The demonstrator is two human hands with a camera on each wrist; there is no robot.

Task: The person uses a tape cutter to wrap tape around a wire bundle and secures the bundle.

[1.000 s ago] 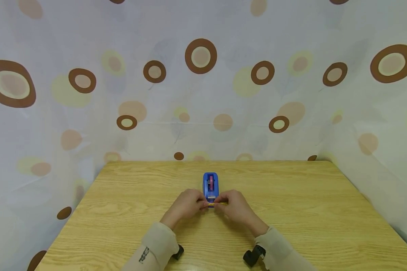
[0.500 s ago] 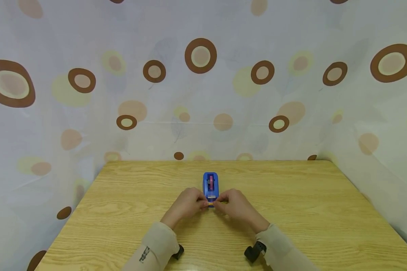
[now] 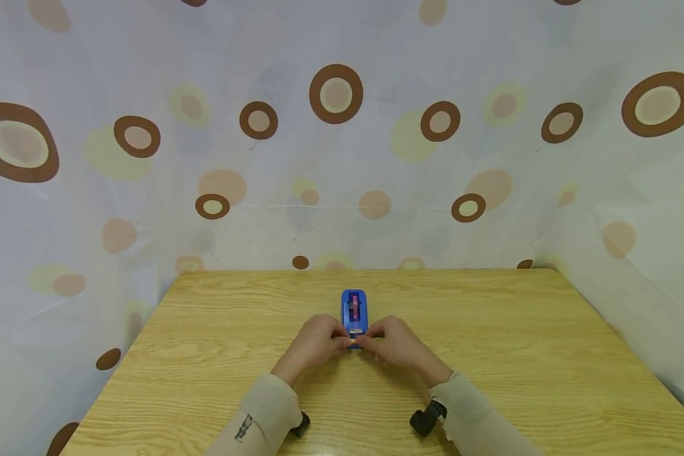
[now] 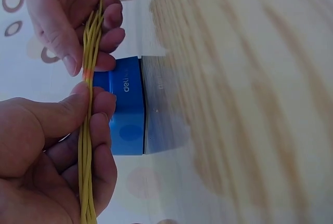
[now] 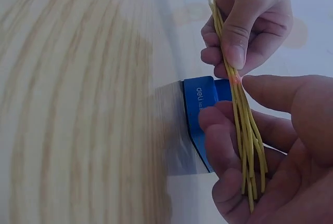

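Both hands meet just over the near end of a blue tape dispenser [image 3: 346, 322], which carries a pink roll [image 3: 355, 306]. A bundle of thin yellow wire-like strands [image 4: 86, 154] runs between them. My left hand [image 3: 316, 342] pinches it between thumb and curled fingers. My right hand [image 3: 398, 345] has its fingers curled behind the other half, its thumb tip close to the middle. In the right wrist view, a pinkish-orange band [image 5: 238, 80] crosses the strands between the two thumbs. Loose strand ends fan out along the right palm.
The dispenser stands on a wooden table [image 3: 490, 329], its blue side showing lettering in both wrist views. A patterned sheet with brown rings [image 3: 336, 158] hangs behind the table. Black wrist cameras sit under both sleeves, the right one [image 3: 424, 420] near the tabletop.
The right fingertips have shifted slightly left, closing the gap to the left hand. The yellow strand ends that showed right of the right fingers are now hidden. The dispenser stays in place.
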